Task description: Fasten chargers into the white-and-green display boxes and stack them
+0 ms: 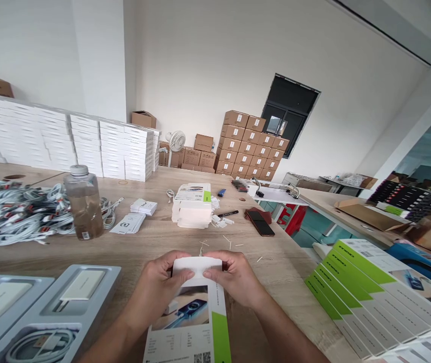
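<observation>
In front of me on the table lies a white and green printed box (179, 333) with a phone picture on its face. My left hand (158, 280) grips the left side of the white end flap (197, 264), thumb on top and fingers behind. The flap's right side is pinched the same way by my right hand (234, 275). Both thumbs point inward and sit close together. To the left, grey trays (104, 292) hold a white charger (82, 286) and a coiled white cable (41, 345). The lower end of the box runs out of view.
A water bottle (84, 201) stands beside a heap of white cables (22, 212). Cards (128, 223), a stack of flat white cartons (192, 209) and a phone (260, 223) lie farther back. Stacked green and white boxes (366, 297) stand at right. White boxes (109, 146) line the back left.
</observation>
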`<state>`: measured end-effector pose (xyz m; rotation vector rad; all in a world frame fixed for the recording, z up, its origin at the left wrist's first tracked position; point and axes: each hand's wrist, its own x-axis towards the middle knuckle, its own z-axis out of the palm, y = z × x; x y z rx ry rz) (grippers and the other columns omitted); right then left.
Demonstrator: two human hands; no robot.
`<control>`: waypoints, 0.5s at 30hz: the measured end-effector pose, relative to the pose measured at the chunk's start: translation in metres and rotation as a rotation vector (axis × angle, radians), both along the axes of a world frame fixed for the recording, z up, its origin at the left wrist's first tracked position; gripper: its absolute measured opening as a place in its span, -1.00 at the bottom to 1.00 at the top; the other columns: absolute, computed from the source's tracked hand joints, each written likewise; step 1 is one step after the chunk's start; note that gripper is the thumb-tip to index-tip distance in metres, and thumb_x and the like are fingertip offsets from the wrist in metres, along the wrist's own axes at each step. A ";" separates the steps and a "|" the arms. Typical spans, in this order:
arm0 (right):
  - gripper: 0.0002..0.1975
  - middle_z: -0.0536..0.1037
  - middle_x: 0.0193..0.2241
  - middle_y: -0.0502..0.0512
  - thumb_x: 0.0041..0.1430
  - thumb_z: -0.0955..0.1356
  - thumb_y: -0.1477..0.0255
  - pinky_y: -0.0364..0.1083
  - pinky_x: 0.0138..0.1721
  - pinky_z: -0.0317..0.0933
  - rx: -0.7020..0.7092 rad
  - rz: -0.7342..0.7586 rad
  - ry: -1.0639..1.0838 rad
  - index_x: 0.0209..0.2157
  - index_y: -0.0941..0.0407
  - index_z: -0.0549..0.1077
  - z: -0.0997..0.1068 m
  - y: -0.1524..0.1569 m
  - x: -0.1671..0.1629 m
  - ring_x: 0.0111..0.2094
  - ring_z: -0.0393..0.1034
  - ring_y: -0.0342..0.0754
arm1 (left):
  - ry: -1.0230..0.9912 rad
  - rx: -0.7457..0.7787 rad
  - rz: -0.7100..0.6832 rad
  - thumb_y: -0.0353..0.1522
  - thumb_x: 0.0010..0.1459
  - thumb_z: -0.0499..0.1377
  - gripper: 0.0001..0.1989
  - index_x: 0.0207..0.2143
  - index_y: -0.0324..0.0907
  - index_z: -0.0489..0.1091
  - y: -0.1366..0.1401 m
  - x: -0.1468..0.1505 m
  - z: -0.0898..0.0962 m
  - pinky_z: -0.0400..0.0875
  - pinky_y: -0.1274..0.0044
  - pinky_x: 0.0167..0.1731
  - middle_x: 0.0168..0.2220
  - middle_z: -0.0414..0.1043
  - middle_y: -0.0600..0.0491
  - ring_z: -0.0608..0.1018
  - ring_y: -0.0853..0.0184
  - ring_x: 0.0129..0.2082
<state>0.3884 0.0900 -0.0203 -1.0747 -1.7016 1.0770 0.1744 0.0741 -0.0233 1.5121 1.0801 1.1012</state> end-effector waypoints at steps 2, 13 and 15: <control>-0.69 0.56 -0.43 0.00 -0.05 0.52 0.29 -0.14 -0.45 0.23 -0.062 0.015 0.082 -0.23 0.09 0.58 0.001 -0.001 -0.001 -0.46 0.36 -0.12 | -0.036 -0.008 -0.021 -0.22 0.12 0.23 -0.79 -0.22 -0.10 0.49 -0.001 0.001 0.001 0.39 0.56 -0.43 -0.42 0.50 0.11 0.50 0.31 -0.41; -0.70 0.56 -0.46 0.03 0.00 0.50 0.25 -0.17 -0.47 0.16 -0.153 0.088 0.179 -0.29 0.18 0.58 0.004 0.002 0.000 -0.49 0.35 -0.15 | -0.294 -0.262 -0.070 -0.31 -0.04 0.37 -0.32 0.16 -0.12 0.28 0.003 -0.004 0.007 0.40 0.48 -0.36 -0.42 0.57 0.10 0.57 0.26 -0.42; -0.70 0.57 -0.46 0.02 -0.01 0.50 0.25 -0.16 -0.44 0.18 -0.145 0.056 0.257 -0.28 0.17 0.57 0.005 0.002 -0.001 -0.48 0.36 -0.14 | -0.496 -0.451 -0.118 -0.24 -0.03 0.36 -0.21 0.25 -0.09 0.17 0.001 -0.009 0.015 0.43 0.39 -0.27 -0.39 0.61 0.06 0.61 0.17 -0.35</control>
